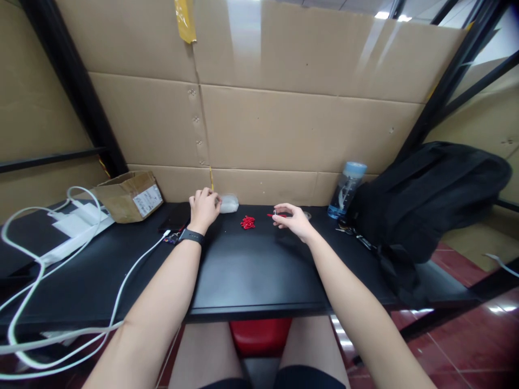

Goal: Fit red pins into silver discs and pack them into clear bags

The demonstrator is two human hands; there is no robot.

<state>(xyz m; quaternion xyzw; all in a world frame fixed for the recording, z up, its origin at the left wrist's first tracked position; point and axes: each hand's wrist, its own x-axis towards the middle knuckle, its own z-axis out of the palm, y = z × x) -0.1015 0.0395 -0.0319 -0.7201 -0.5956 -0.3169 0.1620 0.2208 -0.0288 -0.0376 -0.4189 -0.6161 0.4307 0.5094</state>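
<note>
My left hand (205, 208) hovers over the far left part of the black desk (251, 265), fingers curled downward. Just right of its fingertips is a clear, whitish plastic bag or tub (230, 203); whatever the fingers hold, if anything, is hidden. My right hand (294, 220) has thumb and fingers brought together around a small red piece (270, 215) with a whitish bit beside it, too small to name exactly. Between both hands lies a small pile of red pieces (247, 222), slender and jumbled together. A dark band is on my left wrist.
To the left stand an open cardboard box (132, 197), a white power strip (77, 229) and looping white cables (117, 302). A dark phone-like slab (172, 216) lies beside my left wrist. At right are a blue bottle (346, 189), keys and a black backpack (425, 200). Cardboard closes the back.
</note>
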